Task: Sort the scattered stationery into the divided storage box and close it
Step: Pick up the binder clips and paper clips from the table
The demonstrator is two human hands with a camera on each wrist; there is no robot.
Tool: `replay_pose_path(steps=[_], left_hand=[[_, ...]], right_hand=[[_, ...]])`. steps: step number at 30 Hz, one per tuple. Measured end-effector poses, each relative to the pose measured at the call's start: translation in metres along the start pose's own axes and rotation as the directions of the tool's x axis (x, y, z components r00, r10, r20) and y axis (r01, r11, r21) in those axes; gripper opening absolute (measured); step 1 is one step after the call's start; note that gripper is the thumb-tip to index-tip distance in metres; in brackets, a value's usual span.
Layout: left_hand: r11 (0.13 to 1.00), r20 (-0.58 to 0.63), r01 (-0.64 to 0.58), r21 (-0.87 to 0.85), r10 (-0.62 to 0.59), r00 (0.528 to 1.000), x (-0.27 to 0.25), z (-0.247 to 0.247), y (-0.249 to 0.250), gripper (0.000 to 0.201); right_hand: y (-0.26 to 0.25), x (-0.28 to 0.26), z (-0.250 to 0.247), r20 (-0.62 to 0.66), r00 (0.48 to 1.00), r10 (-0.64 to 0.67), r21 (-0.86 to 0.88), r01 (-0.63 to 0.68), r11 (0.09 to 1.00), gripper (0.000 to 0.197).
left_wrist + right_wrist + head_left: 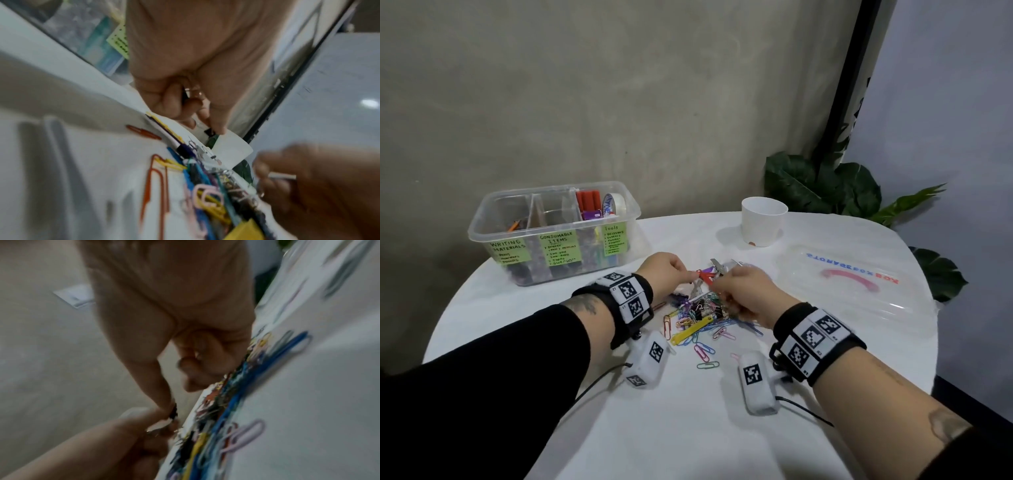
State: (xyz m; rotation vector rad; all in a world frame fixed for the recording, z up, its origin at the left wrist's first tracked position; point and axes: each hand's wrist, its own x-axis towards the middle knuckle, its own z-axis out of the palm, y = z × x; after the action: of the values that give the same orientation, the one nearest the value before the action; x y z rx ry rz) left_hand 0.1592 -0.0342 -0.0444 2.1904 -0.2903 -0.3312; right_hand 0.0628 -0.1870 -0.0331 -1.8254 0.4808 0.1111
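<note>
The clear divided storage box (pixel 585 262) stands open at the back left, with green labels on its front wall. Its lid (pixel 859 301) with a pink handle lies flat at the right. Coloured paper clips (pixel 703 342) (pixel 207 199) (pixel 242 395), black binder clips and a yellow strip (pixel 691 329) are heaped mid-table. Above the heap my left hand (pixel 671 270) (pixel 205 128) pinches a small red-and-metal tool (pixel 703 275). My right hand (pixel 732 284) (pixel 179 395), fingers curled, grips its other end. What the fingertips hold is blurred in both wrist views.
A white cup (pixel 763 219) stands at the back, with a leafy plant (pixel 825 185) behind it. Two white tagged pods (pixel 650 356) on cables lie under my wrists. The round white table (pixel 688 428) drops off near the box at the left and past the lid at the right.
</note>
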Motion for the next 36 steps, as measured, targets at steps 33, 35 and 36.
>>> replay_pose_path(steps=[33,35,36], left_hand=[[0.811,0.134,-0.09,0.578,0.014,0.991,-0.015,-0.019,-0.007,0.034],[0.91,0.081,-0.077,0.406,0.048,0.996,-0.015,-0.022,-0.002,0.03],[0.942,0.035,-0.107,0.316,0.102,0.994,-0.013,-0.023,-0.002,0.029]], right_hand=[[-0.002,-0.004,-0.013,-0.121,0.99,-0.077,-0.418,0.019,0.908,0.045],[-0.002,-0.006,-0.01,-0.071,0.996,-0.057,-0.613,0.001,0.79,0.039],[-0.003,-0.005,-0.009,-0.053,0.998,-0.038,-0.636,-0.005,0.772,0.033]])
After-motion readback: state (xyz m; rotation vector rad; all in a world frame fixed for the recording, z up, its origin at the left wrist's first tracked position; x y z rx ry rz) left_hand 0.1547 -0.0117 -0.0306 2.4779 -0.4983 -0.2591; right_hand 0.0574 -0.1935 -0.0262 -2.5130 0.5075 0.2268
